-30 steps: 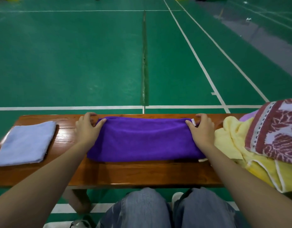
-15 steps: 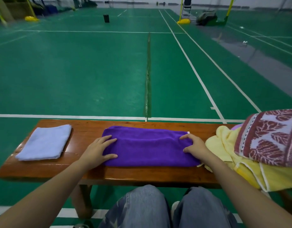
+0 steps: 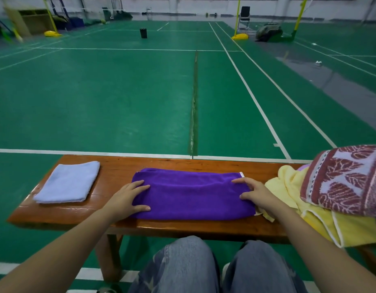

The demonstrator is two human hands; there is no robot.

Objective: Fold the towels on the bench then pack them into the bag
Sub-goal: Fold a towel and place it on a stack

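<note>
Both hands lie flat with fingers spread, left hand (image 3: 128,197) and right hand (image 3: 254,193) pressing the ends of the purple towel (image 3: 191,193), mid-bench (image 3: 119,166), near its front edge.

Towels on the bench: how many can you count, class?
4: light blue towel folded at the left end, purple towel in the middle, yellow towel at the right, red patterned towel atop it. Others may hide beneath.
</note>
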